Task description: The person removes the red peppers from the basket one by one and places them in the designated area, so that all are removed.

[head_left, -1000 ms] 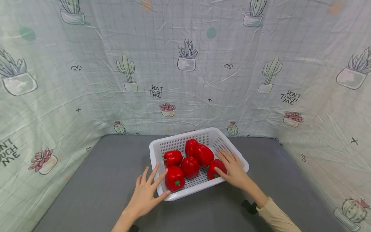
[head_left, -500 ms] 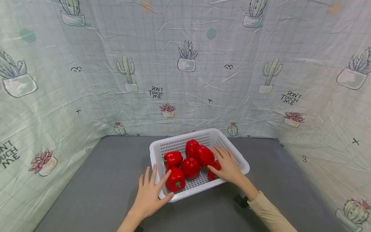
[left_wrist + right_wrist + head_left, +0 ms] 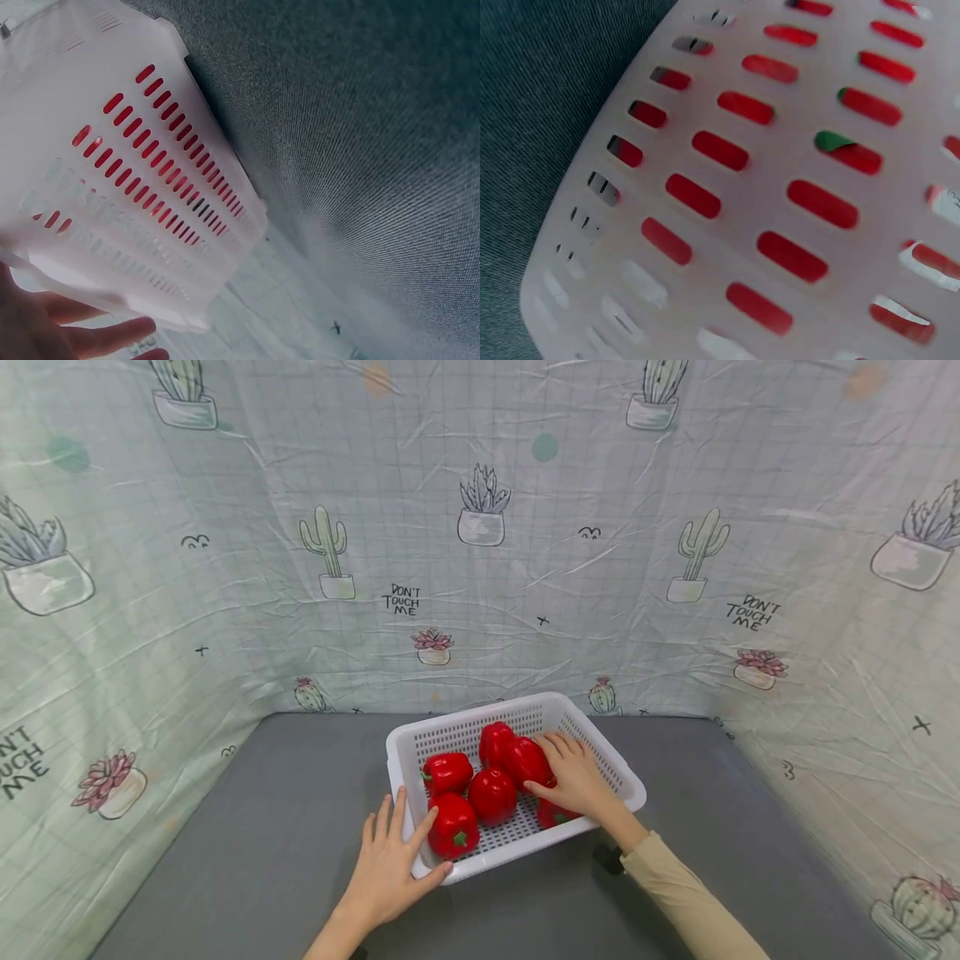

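Head view, with both wrist views: two bare hands at a white slotted basket (image 3: 510, 852), which stands askew on a dark grey table (image 3: 247, 827) and holds six red bell peppers. Nearest the basket's left near corner lies a pepper with a green stem (image 3: 453, 827); beyond it, along the basket's left side, is the sideways pepper (image 3: 447, 772). Toward the basket's middle sits the round pepper (image 3: 492, 796). Against the basket's far side stands the rear pepper (image 3: 497, 743), just beside the large pepper (image 3: 523, 762); the half-hidden pepper (image 3: 553, 814) lies at the basket's right near part.

Left hand (image 3: 386, 864): fingers spread at the basket's left near corner, thumb across the near rim. In the left wrist view, its fingers show beside the basket's rim, and red appears through the wall slots.

Right hand (image 3: 581, 781): over the basket's right part, thumb and fingers apart about the large pepper — whether they touch it cannot be told. A beige sleeve (image 3: 675, 877) covers the forearm. In the right wrist view, red and some green show through the basket's slots. Beyond the basket hangs a cactus-print cloth (image 3: 480, 585).
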Tool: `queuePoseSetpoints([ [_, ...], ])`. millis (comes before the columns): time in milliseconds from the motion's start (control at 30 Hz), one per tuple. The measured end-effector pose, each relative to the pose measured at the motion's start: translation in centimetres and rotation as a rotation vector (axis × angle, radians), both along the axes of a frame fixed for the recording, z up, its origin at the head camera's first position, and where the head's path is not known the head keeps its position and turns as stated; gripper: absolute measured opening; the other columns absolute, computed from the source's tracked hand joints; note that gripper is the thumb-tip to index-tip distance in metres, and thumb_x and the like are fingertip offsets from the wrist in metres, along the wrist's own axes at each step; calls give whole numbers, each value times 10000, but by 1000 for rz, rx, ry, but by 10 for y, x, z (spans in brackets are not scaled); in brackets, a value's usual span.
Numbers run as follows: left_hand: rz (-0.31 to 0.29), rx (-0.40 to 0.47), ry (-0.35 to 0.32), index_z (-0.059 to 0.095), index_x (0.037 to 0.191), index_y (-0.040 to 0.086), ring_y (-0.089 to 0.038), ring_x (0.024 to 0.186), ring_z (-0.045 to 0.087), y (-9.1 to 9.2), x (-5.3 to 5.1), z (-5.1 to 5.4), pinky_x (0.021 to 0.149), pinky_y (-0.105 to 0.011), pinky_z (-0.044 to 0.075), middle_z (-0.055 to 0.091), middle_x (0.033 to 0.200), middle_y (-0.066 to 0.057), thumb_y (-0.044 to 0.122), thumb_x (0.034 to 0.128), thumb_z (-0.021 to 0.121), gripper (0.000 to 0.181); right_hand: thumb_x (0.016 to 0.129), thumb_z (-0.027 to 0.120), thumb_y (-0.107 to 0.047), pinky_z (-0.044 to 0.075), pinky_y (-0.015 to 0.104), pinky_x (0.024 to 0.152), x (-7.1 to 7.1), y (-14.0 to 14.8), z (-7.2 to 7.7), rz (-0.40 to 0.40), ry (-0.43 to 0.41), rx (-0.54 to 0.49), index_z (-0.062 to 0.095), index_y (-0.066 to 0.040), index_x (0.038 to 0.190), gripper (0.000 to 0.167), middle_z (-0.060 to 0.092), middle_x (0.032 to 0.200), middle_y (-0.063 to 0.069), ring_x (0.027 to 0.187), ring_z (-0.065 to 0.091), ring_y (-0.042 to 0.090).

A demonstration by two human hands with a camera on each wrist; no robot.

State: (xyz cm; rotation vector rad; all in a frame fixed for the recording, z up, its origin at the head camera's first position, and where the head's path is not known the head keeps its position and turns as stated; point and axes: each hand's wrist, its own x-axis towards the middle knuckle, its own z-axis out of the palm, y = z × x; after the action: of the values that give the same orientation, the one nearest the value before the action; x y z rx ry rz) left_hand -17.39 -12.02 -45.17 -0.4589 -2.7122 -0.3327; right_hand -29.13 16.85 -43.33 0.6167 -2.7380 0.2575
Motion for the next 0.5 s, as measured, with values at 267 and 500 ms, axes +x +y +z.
queuePoseSetpoints([
  [267, -9, 4, 7, 489, 1288, 200, -444, 1238, 310, 0, 0, 0, 926, -601, 300, 267, 1421, -232, 582, 723, 574, 687, 698, 648, -527, 256, 612, 975, -7, -6, -4, -10, -56, 52, 350, -84, 1353, 844, 469, 1303, 144, 1217, 370, 336],
  [500, -5, 20, -28, 472, 1302, 216, -436, 1250, 311, 0, 0, 1, 943, -591, 294, 240, 1444, -220, 597, 737, 553, 686, 715, 673, -459, 270, 593, 969, -7, -8, -4, 0, -86, 23, 327, -85, 1353, 817, 490, 1273, 151, 1197, 370, 343],
])
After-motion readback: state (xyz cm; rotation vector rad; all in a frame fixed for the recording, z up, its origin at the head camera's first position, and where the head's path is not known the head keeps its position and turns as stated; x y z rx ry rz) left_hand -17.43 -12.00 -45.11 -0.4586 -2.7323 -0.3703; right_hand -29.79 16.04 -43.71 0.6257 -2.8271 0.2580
